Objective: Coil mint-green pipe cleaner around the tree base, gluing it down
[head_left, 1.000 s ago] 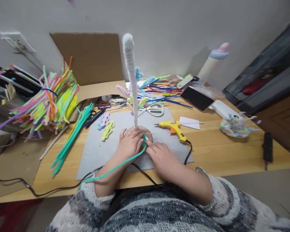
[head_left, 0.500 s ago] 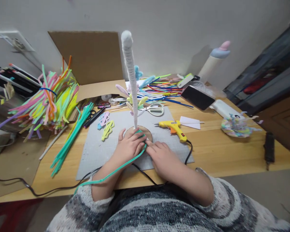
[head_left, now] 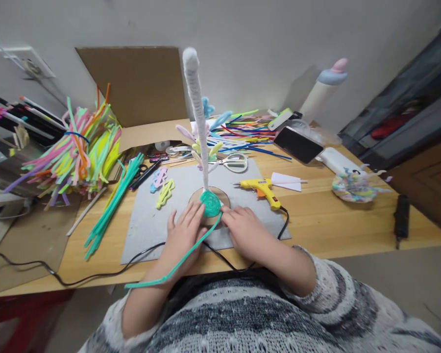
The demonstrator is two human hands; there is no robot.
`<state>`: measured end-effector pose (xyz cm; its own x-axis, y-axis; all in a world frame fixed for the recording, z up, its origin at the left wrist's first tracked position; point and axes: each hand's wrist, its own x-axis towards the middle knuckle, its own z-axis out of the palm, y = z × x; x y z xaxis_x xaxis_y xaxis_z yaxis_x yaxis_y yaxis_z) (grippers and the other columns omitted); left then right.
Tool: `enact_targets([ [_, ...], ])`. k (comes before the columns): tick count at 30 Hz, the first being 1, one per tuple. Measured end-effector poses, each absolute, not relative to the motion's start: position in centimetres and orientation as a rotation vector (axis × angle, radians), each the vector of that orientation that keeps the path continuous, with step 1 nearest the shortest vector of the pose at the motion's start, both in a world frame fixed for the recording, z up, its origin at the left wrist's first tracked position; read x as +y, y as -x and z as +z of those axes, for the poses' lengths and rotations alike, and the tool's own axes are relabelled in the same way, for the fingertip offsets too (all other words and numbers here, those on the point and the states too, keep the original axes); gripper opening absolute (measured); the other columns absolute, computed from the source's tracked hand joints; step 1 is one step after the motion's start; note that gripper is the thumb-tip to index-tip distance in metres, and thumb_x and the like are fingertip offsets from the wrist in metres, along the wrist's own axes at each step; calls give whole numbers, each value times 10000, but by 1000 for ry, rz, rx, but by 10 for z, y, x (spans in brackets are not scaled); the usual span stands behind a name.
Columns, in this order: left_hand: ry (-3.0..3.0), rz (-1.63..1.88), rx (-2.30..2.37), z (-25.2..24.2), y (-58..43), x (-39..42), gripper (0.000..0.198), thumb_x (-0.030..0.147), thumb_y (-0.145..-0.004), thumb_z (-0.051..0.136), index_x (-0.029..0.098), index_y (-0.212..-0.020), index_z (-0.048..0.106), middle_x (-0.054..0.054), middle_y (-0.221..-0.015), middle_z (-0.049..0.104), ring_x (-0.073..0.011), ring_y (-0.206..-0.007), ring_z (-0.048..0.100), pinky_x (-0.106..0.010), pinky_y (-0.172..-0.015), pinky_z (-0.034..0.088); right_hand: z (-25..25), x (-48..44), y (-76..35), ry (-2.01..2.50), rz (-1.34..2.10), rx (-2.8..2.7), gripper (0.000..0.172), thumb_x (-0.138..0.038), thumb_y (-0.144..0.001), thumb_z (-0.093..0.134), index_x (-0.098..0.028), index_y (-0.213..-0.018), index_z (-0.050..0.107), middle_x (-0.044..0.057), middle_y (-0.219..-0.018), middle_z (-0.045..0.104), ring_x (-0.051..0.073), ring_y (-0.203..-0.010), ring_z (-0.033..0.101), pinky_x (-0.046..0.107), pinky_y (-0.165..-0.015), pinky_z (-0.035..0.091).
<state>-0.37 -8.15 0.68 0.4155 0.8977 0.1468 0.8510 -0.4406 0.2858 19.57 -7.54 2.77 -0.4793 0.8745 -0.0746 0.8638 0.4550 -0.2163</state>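
Note:
A white-wrapped stick [head_left: 196, 108] stands upright on a round brown base [head_left: 225, 196]. On the base in front of it lies a flat coil of green pipe cleaner [head_left: 210, 203]. The coil's loose tail [head_left: 183, 257] runs down across my left forearm. My left hand [head_left: 185, 225] rests with stretched fingers at the coil's left edge. At the base's right side my right hand [head_left: 244, 228] has its fingers curled, the tips on the green pipe cleaner where the tail leaves the coil. Its thumb is hidden.
A yellow glue gun [head_left: 259, 189] lies right of the grey mat [head_left: 143, 230], its black cord trailing forward. Green pipe cleaners [head_left: 113, 206] and yellow bent pieces [head_left: 165, 193] lie left. Scissors [head_left: 235, 163], a phone [head_left: 298, 144] and loose pipe cleaners [head_left: 242, 132] sit behind.
My left hand has slid left and toward me off the coil, uncovering the green spiral. My right hand stays at the base's right edge. The view has shifted slightly.

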Motion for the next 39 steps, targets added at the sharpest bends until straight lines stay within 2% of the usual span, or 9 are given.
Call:
enact_targets([
  [4,-2289,345,1475,29,39,-133,482,330,-908,508,247,-1381,470,-112,-1442,493,-292,-1342,443,-521,-1080,382,35,-69,-196,1553,402,-2606,340,-34,-816,440,-139,-1093,606,122,-1252,619,262,-1064,546,395,-897,382],
  [7,-2049,280,1295,66,64,-156,235,343,-856,593,312,-1076,666,-40,-1091,720,-211,-947,690,-329,-804,576,40,-65,-197,1534,453,-2583,305,-18,-796,438,-155,-998,620,100,-1087,669,235,-977,559,363,-853,371],
  [9,-1917,482,1283,87,74,-162,71,287,-815,626,272,-796,693,-23,-783,731,-180,-685,688,-267,-610,570,40,-64,-199,1521,451,-2574,303,-10,-776,439,-167,-963,618,85,-1030,675,221,-941,556,347,-827,357],
  [12,-1689,926,1342,98,81,-163,142,229,-768,667,248,-629,643,-22,-651,702,-183,-627,685,-266,-570,567,35,-63,-200,1514,412,-2579,282,-24,-767,451,-182,-939,610,71,-999,670,219,-935,550,339,-802,333],
  [20,-995,1254,1335,53,58,-135,451,362,-565,871,202,-546,450,15,-483,629,-157,-477,637,-251,-505,546,31,-67,-199,1519,374,-2561,254,-32,-782,438,-173,-908,606,79,-987,668,229,-958,551,345,-829,319],
  [23,-698,1302,1222,36,44,-113,461,393,-472,914,175,-594,526,-15,-626,706,-164,-641,698,-212,-539,544,33,-68,-198,1528,371,-2553,257,-23,-770,440,-165,-903,608,88,-991,670,235,-977,554,347,-845,320],
  [30,-194,1214,1175,36,27,-88,219,128,-914,558,147,-702,606,-21,-703,708,-89,-678,695,-121,-526,520,33,-69,-196,1561,374,-2585,280,-32,-764,446,-162,-951,610,107,-1149,658,253,-1030,547,374,-854,312],
  [35,-210,1198,1125,42,25,-84,267,100,-958,441,111,-781,640,-54,-730,705,-99,-667,694,-146,-546,542,33,-69,-195,1569,377,-2589,277,-33,-763,437,-174,-935,602,81,-1166,654,247,-1001,550,371,-828,306],
  [39,-267,1224,1082,38,28,-81,116,46,-848,603,119,-768,644,-12,-671,671,-80,-612,658,-147,-571,543,31,-70,-195,1572,366,-2585,252,-43,-773,431,-169,-916,596,91,-1173,650,245,-988,553,369,-827,298],
])
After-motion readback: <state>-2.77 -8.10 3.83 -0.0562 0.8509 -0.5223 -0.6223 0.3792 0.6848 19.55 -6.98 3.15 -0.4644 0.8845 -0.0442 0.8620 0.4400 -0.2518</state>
